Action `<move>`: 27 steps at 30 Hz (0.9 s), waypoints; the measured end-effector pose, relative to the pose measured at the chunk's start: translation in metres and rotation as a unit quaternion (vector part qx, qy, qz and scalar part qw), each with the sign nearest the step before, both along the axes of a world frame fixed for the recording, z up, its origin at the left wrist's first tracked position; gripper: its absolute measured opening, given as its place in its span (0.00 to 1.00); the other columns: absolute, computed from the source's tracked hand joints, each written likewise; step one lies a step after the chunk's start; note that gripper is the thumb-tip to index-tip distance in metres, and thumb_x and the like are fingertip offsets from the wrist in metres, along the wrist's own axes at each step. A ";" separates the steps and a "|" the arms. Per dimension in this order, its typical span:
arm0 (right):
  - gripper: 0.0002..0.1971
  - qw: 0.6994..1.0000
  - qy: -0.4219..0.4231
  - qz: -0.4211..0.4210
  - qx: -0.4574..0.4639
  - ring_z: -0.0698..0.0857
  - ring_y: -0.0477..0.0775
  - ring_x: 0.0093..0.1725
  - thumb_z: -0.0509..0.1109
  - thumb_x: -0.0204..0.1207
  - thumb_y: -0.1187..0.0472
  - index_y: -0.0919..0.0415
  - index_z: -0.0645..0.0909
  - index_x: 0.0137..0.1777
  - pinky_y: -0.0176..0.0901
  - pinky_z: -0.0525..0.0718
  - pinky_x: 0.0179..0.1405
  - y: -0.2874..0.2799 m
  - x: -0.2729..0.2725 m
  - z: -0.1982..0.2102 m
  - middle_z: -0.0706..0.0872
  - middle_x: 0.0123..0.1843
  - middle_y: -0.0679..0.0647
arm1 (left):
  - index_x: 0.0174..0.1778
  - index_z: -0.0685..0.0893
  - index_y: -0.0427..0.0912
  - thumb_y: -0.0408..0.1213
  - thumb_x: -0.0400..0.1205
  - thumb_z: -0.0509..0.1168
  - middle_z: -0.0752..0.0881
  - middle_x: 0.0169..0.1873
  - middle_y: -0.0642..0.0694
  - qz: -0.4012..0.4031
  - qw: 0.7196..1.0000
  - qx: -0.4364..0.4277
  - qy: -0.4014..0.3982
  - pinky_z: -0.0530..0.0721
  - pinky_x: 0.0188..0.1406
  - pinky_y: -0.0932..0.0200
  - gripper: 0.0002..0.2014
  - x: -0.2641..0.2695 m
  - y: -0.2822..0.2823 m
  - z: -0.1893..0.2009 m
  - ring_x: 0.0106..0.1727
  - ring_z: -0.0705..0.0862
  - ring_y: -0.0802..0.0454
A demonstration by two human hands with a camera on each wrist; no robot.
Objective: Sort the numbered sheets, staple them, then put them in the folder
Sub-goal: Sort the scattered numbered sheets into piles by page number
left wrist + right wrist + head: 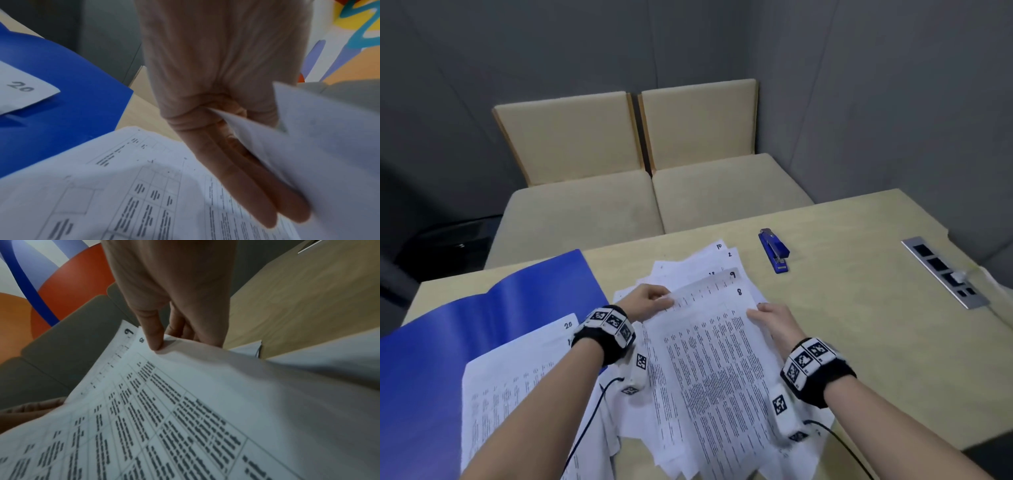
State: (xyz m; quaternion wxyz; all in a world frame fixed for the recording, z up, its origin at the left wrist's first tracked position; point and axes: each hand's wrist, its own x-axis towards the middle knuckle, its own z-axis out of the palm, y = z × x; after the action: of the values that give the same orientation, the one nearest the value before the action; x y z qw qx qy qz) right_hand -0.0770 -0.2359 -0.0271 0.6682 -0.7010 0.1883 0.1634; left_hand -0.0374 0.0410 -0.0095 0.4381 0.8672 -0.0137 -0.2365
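Blue plastic marks the open folder (482, 329), lying at the left end of the pale wood counter (859, 308) in the head view. Part of it is covered by a sheet marked 20 (544, 349). Just to the right of the folder lies a loose heap of numbered sheets (688, 274), with corners marked 10 and 2 at its far edge. Above the heap both hands hold a small stack, sheet 8 (715, 359) on top and sheet 9 (722, 279) peeping out behind it. The left hand (647, 301) pinches the stack's far left edge; the right hand (774, 322) grips its right edge. A blue stapler (774, 250) lies well to the right of the folder, beyond the heap, and apart from it. A grey socket strip (945, 270) is set into the counter farther right.

From the left wrist, the fingers (236, 186) lie straight and pressed together under a lifted sheet edge, the folder (61, 97) to their left.

From the right wrist, the thumb (152, 331) presses down on the top corner of sheet 8 (185, 386), beside its number, with the other fingers curled beneath the stack.
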 end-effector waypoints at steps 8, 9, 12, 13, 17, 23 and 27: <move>0.19 0.980 -0.002 0.005 -0.201 0.82 0.58 0.54 0.66 0.71 0.74 0.58 0.71 0.59 0.50 0.80 0.57 -0.039 0.012 -0.027 0.82 0.55 0.55 | 0.62 0.81 0.43 0.43 0.86 0.57 0.82 0.58 0.41 0.000 0.979 0.183 -0.087 0.78 0.51 0.55 0.14 -0.006 -0.033 -0.031 0.53 0.81 0.45; 0.20 0.973 0.010 0.001 -0.229 0.82 0.59 0.57 0.65 0.72 0.74 0.59 0.71 0.62 0.48 0.78 0.57 -0.054 0.016 -0.030 0.82 0.58 0.56 | 0.67 0.77 0.44 0.41 0.85 0.58 0.77 0.62 0.40 -0.019 0.968 0.229 -0.103 0.78 0.56 0.51 0.15 -0.008 -0.039 -0.037 0.60 0.78 0.43; 0.19 0.938 0.046 0.009 -0.345 0.81 0.64 0.61 0.62 0.74 0.73 0.65 0.74 0.66 0.46 0.76 0.57 -0.108 0.026 -0.032 0.82 0.64 0.64 | 0.74 0.67 0.47 0.44 0.80 0.64 0.68 0.70 0.42 -0.055 0.938 0.323 -0.111 0.75 0.65 0.44 0.26 -0.013 -0.056 -0.048 0.70 0.69 0.42; 0.18 0.927 0.059 0.011 -0.371 0.81 0.65 0.57 0.61 0.75 0.73 0.67 0.75 0.65 0.47 0.76 0.54 -0.126 0.029 -0.029 0.82 0.64 0.66 | 0.75 0.64 0.47 0.47 0.78 0.67 0.65 0.73 0.43 -0.060 0.934 0.336 -0.110 0.72 0.70 0.42 0.31 -0.013 -0.059 -0.050 0.73 0.67 0.43; 0.12 0.892 0.099 0.003 -0.442 0.77 0.63 0.44 0.59 0.76 0.73 0.66 0.75 0.58 0.45 0.73 0.44 -0.188 0.041 -0.023 0.84 0.56 0.68 | 0.83 0.46 0.48 0.58 0.73 0.70 0.49 0.83 0.46 -0.091 0.924 0.368 -0.062 0.52 0.80 0.32 0.50 -0.005 -0.063 -0.058 0.83 0.49 0.44; 0.20 0.858 0.137 -0.037 -0.494 0.81 0.70 0.53 0.62 0.76 0.70 0.68 0.70 0.69 0.55 0.81 0.54 -0.236 0.058 -0.022 0.81 0.60 0.72 | 0.83 0.42 0.48 0.60 0.67 0.74 0.52 0.81 0.43 -0.094 0.922 0.375 -0.037 0.51 0.79 0.30 0.58 0.004 -0.062 -0.060 0.82 0.53 0.42; 0.31 0.825 0.120 -0.021 -0.552 0.66 0.69 0.73 0.67 0.74 0.63 0.58 0.60 0.76 0.65 0.64 0.71 -0.205 0.063 -0.016 0.63 0.76 0.68 | 0.83 0.43 0.49 0.63 0.64 0.75 0.56 0.79 0.42 -0.089 0.913 0.393 -0.060 0.50 0.79 0.31 0.60 0.005 -0.063 -0.060 0.80 0.58 0.42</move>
State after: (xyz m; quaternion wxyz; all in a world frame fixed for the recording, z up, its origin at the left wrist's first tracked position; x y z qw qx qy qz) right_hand -0.0136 -0.4411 -0.0430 0.1454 -0.9235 0.3403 0.1008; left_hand -0.0328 -0.0216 -0.0691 0.0379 0.9770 -0.0227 -0.2084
